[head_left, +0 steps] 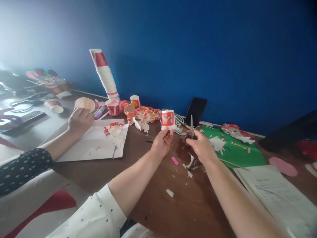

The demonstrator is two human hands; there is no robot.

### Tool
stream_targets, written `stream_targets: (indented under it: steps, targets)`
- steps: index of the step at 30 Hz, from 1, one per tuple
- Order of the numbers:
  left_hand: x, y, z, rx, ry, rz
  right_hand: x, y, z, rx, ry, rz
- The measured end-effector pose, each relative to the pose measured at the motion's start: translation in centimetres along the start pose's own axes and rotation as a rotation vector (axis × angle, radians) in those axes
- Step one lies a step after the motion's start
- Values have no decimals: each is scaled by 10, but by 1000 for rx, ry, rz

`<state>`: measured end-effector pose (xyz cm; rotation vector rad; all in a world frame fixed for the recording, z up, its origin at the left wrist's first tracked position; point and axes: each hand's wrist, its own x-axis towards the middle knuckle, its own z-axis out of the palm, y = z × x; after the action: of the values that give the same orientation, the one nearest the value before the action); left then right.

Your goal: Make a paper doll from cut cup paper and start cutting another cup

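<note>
My left hand is closed on the lower edge of a red and white paper cup, held up over the brown table. In my right hand is a pair of scissors, blades pointing up and apart from the cup. My fingers are around the dark handles. White paper scraps lie on the table below my hands, near a small pink piece.
A tall leaning stack of paper cups stands by the blue wall. Cut-out paper figures, a phone and a green sheet lie around. At left, a co-worker's hand touches a cup above a white board.
</note>
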<state>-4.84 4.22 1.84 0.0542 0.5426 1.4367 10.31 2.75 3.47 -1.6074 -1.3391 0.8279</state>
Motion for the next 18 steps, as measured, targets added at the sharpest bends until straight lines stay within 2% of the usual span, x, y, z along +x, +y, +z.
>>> stream_targets:
  steps: [3,6,9,11,13,18]
  targets:
    - [-3,-9,-1,66,-69,57,-14,-1,6,-154,-6,-33]
    - [-7,-19,-4,173,-87,92,-34,-6,21,-388,67,-180]
    - [-11,-26,-10,340,-65,131,-56,-13,37,-659,-32,-356]
    - [-11,-27,-14,428,-31,152,-66,-17,43,-774,-95,-417]
    - [-10,-25,-16,487,5,176,-73,-19,44,-773,-147,-441]
    - [-3,-18,-18,527,62,194,-74,-16,40,-597,-263,-496]
